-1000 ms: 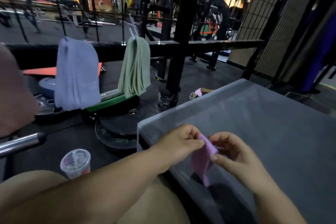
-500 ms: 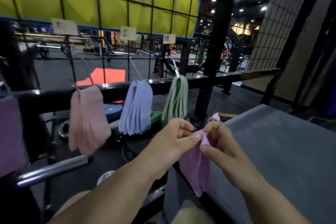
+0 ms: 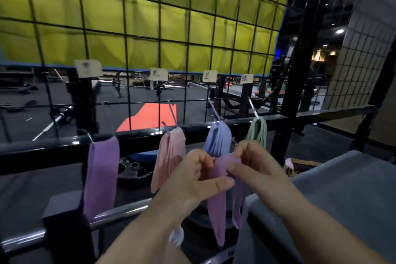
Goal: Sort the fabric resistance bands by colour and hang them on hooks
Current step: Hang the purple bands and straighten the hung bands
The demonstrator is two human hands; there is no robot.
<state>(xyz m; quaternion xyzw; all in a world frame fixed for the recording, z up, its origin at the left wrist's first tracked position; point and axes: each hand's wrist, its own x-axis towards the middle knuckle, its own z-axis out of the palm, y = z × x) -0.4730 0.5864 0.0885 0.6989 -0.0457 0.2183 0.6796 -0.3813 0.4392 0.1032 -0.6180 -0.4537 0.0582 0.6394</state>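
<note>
Head cam: yellow padded wall (image 3: 137, 17) fills the top, behind a black wire grid (image 3: 126, 34). Grey padded surface (image 3: 342, 195) at lower right. Black rail (image 3: 53, 148) runs across mid-frame. 4 bunches of fabric bands hang on hooks from the grid, L to R: purple bunch (image 3: 100, 176), pink bunch (image 3: 169, 156), blue bunch (image 3: 218, 141), green bunch (image 3: 257, 133). Both hands raised at centre w/ one loose purple band (image 3: 218, 195) betw. them. Left hand (image 3: 192, 182) is closed, thumb and fingers pinching the band's top edge; right hand (image 3: 255, 167) likewise pinched shut on the same edge, just beside the left. Band droops below the hands, in front of the blue bunch, not on a hook. Small paper tags (image 3: 87, 68) on the grid above each hook; writing too blurred to read.
</note>
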